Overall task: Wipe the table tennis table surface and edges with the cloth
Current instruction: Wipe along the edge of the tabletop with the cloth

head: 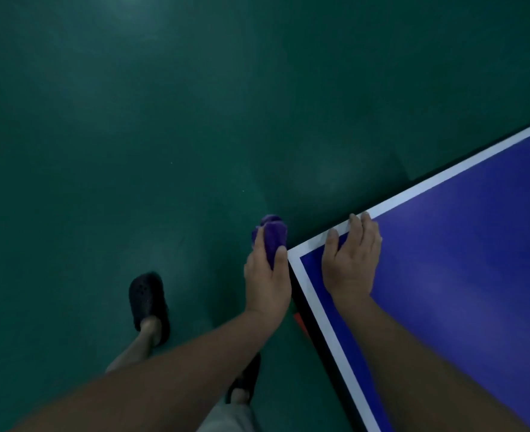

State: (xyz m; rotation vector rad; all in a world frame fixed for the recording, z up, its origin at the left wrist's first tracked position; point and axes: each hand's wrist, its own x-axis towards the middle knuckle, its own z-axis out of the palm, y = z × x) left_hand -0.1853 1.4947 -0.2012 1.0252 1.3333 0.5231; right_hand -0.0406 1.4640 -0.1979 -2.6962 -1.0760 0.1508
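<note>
Green flooring [132, 120], smooth and faintly glossy with soft patches of reflected light, fills most of the view. Over it at the right juts one corner of the counter [460, 275], a flat matt-blue playing surface bordered by a crisp white band, with a dark side face dropping away below the near edge and a thin white line visible far out on the blue. The right hand [351, 263] rests flat on the counter close to that corner, fingers straight and spread, tips reaching over the white band at the far edge; it holds nothing and probably steadies the person while leaning in. The left hand [268, 275] hangs just off the corner, its fingers curled around the cloth [271, 235], a bunched, fuzzy purple wad that looks soft and pliable. The cloth sits beside the corner rather than on top, apparently to rub the side edge. Dark perforated clogs [148, 304] stand on the floor below.
</note>
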